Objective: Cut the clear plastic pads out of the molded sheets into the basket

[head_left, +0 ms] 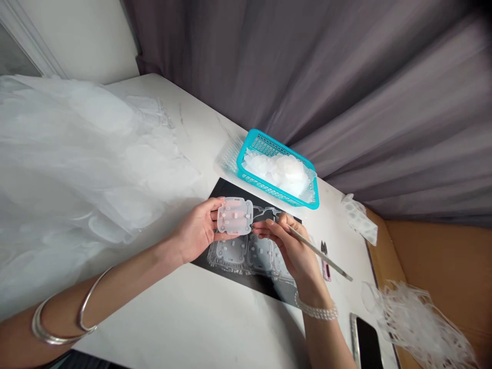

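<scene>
My left hand [198, 225] holds up a translucent, flexible-looking moulded piece [235, 216] by its left edge, with fingers behind it. The piece has scalloped edges, small raised tabs and holes. My right hand [288, 238] is closed around a slim, pale, pen-like tool [321, 254], whose tail points down to the right. Its working tip is hidden, so I cannot tell its kind. The right fingertips are at the piece's right edge. Beneath both hands, a translucent moulded sheet [246, 266] with several similar pieces lies on a black mat [280, 293].
A turquoise basket [246, 171] of white translucent pieces stands behind the mat. A large pile of translucent pieces [77, 164] covers the left side. On the right are pink-handled thread snips [326, 264], a phone [367, 341], stringy offcuts [423, 323] and a cardboard box [434, 256].
</scene>
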### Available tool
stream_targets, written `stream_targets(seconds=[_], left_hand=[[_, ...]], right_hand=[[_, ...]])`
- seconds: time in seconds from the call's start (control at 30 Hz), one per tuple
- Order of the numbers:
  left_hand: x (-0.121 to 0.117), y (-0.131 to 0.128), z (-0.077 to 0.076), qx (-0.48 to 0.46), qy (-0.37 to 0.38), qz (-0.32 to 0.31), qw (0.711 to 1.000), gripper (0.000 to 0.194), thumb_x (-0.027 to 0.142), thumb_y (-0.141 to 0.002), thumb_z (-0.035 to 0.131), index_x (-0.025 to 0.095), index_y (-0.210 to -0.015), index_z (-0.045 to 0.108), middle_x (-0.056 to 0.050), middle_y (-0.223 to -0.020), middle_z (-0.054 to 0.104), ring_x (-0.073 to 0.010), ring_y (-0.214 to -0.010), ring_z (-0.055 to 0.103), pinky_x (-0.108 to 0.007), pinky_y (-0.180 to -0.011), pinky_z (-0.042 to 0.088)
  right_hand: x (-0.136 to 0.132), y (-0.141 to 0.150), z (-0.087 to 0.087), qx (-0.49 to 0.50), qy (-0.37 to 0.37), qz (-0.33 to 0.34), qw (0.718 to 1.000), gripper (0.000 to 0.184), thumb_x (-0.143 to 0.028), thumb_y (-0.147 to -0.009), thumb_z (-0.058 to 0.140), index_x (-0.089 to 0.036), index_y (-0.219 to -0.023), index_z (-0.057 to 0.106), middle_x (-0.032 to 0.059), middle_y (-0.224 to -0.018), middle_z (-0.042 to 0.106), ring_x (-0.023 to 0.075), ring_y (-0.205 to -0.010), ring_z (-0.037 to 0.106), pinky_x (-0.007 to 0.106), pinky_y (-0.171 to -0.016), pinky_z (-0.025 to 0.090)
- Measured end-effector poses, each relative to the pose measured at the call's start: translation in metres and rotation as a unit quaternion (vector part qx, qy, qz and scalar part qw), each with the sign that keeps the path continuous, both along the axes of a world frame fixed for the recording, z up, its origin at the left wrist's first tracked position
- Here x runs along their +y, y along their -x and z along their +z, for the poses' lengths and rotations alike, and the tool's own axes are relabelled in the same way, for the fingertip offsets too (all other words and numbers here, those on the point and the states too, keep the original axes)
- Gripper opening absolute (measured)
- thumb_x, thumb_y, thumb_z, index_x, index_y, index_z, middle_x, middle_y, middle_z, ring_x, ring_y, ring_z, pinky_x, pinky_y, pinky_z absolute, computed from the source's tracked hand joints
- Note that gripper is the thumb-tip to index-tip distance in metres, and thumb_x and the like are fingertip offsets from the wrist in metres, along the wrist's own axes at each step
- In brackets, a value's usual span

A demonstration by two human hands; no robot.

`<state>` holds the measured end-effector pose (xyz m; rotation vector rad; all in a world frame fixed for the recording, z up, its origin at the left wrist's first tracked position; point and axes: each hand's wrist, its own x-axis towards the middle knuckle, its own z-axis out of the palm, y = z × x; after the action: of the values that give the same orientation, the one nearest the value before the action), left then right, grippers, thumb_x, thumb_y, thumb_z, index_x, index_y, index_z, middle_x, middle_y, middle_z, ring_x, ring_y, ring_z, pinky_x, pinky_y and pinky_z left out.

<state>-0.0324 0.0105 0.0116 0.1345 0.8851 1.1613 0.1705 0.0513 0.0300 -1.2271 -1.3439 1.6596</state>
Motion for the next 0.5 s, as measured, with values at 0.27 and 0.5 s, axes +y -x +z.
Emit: stream_targets(seconds=[0.27,0.5], left_hand=[[-0.001,-0.001,0.002,0.006,0.010,-0.017,1.000,0.038,0.035,-0.092,0.052,0.011,-0.119,0.066,-0.017,-0.120,0.070,-0.0303,-0.105,0.069,-0.041,-0.081,0.059],[-0.001,-0.003,-0.009,-0.004,0.023,0.021,1.000,0.038,0.032,-0.093,0.053,0.013,-0.125,0.060,-0.017,-0.133,0.062,-0.0293,-0.119,0.061,-0.045,-0.092,0.056]], right_hand=[[0.001,0.006,-0.006,-0.005,0.002,0.029,1.000,0.047,-0.032,-0.079,0.077,-0.023,-0.065,0.033,0.0021,-0.079,0.073,0.0195,-0.081,0.071,0.029,-0.067,0.052],[-0.008,0.014,-0.007,-0.096,-0.167,-0.051,0.980,0.045,-0.026,-0.081,0.074,-0.023,-0.065,0.032,0.0024,-0.080,0.073,0.0154,-0.069,0.063,0.028,-0.063,0.048]])
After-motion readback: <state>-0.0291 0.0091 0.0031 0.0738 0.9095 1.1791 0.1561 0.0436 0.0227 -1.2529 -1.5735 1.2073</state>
